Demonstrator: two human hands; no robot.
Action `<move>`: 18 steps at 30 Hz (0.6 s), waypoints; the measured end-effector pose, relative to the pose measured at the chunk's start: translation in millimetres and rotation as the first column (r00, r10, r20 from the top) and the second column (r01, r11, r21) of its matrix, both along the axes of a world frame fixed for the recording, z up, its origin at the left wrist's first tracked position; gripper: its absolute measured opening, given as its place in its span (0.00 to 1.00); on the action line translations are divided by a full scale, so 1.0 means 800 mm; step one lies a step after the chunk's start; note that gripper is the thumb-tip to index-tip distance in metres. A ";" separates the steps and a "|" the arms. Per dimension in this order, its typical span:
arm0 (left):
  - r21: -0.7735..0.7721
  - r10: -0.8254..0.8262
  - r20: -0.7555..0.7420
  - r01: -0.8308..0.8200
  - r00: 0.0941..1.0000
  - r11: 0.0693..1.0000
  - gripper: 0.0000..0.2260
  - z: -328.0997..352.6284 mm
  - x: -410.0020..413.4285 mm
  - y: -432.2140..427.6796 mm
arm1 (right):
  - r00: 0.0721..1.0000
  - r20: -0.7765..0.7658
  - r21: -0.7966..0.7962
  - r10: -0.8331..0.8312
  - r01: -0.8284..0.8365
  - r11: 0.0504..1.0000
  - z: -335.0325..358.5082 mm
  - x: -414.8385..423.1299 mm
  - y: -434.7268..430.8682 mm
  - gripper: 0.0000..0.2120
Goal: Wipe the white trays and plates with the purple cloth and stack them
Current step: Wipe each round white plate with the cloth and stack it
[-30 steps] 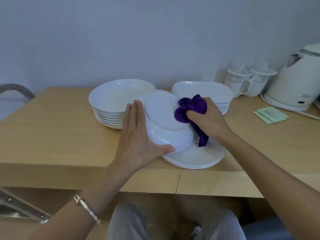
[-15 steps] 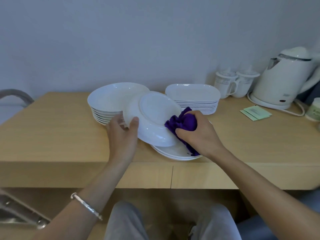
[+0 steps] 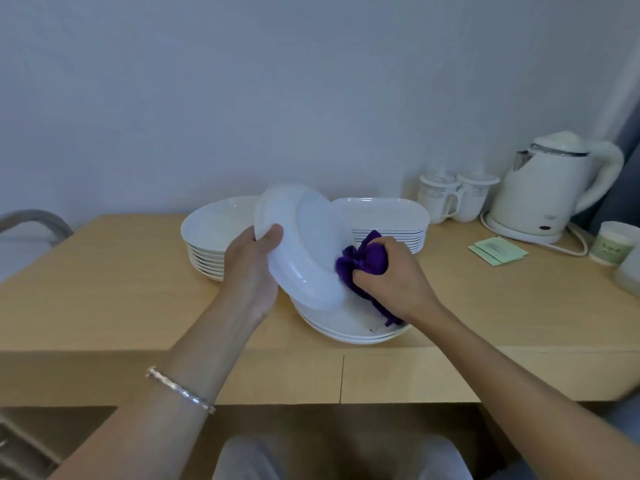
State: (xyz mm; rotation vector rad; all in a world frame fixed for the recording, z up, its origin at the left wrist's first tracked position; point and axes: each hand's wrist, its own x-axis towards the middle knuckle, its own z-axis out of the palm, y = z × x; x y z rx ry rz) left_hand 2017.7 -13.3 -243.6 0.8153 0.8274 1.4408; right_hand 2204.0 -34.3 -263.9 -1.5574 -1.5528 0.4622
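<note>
While left hand (image 3: pixel 250 268) grips tilted plate (image 3: pixel 301 251), right hand (image 3: pixel 394 282) clutches purple cloth (image 3: pixel 363 261).

Plain pale wall (image 3: pixel 242 81), light wooden table (image 3: pixel 104 299)

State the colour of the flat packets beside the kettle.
The flat paper packets are pale green; head view.

A light wooden table (image 3: pixel 104 289) spans the view before a plain pale wall (image 3: pixel 242 81); at 2 o'clock stands a white electric kettle (image 3: pixel 550 188) on its round base (image 3: pixel 519 232), a white cord (image 3: pixel 583 242) looping off toward 3 o'clock; at the kettle's 9 o'clock, a white lidded mug (image 3: pixel 437 199) beside a second lidded mug (image 3: pixel 476 197); pale green sachets (image 3: pixel 497 250) lie overlapped at 3 o'clock; a pale tub with green print (image 3: pixel 613 242) sits at the right edge; a grey chair back (image 3: pixel 31 220) curves at 9 o'clock.
</note>
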 end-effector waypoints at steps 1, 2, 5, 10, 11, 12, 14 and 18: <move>0.049 0.013 -0.045 -0.010 0.999 0.999 0.10 0.014 0.001 -0.001 | 1.000 0.016 -0.009 -0.001 0.001 1.000 -0.003 0.003 0.006 0.17; 0.104 0.038 -0.089 -0.029 0.995 0.994 0.07 0.028 0.003 -0.002 | 0.999 0.039 -0.027 0.002 -0.001 1.000 -0.006 0.005 0.013 0.15; 0.368 0.225 -0.294 -0.107 0.929 0.924 0.06 0.066 0.004 0.001 | 0.987 0.142 -0.102 0.081 -0.067 0.993 -0.014 0.004 0.038 0.13; 0.653 0.541 -0.688 0.087 0.483 0.753 0.06 0.078 -0.007 0.020 | 0.910 0.382 -0.193 0.164 -0.096 0.977 -0.043 -0.016 0.063 0.20; 0.652 0.581 -0.738 0.143 0.342 0.744 0.08 0.074 -0.012 0.025 | 0.906 0.396 -0.192 0.147 -0.075 0.979 -0.048 -0.017 0.064 0.21; 0.648 0.619 -0.762 0.194 0.193 0.737 0.09 0.068 -0.018 0.031 | 0.908 0.396 -0.190 0.136 -0.064 0.980 -0.052 -0.018 0.066 0.21; 0.602 0.642 -0.763 0.285 -0.069 0.746 0.11 0.055 -0.030 0.041 | 0.914 0.384 -0.208 0.133 -0.055 0.977 -0.052 -0.016 0.066 0.20; 0.466 0.576 -0.750 0.358 -0.325 0.809 0.11 0.030 -0.051 0.059 | 0.915 0.385 -0.227 0.118 -0.030 0.974 -0.051 -0.014 0.062 0.19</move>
